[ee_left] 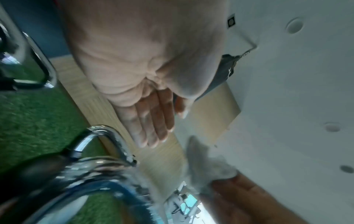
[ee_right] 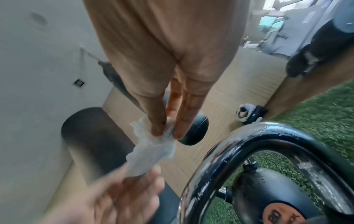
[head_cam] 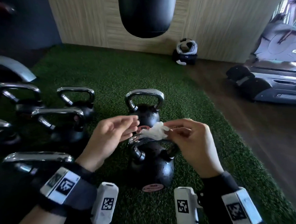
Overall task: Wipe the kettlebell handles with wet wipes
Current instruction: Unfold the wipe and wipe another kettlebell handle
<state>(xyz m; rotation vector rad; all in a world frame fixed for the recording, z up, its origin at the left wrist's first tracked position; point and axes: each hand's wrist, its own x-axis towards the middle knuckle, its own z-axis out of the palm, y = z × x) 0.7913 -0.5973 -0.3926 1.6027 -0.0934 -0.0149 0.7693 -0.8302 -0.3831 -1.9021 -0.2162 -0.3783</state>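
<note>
Wet wipe (head_cam: pixel 154 132) | pinched: right hand (head_cam: pixel 192 142) | left hand (head_cam: pixel 111 138) open, fingertips near it

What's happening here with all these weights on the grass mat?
A person is cleaning kettlebells. The right hand pinches a crumpled wet wipe just above the chrome handle of the nearest kettlebell, and that handle looks wet in the right wrist view. The left hand is open, its fingertips at the wipe's other end. More kettlebells stand on the green turf, one right behind.
</note>
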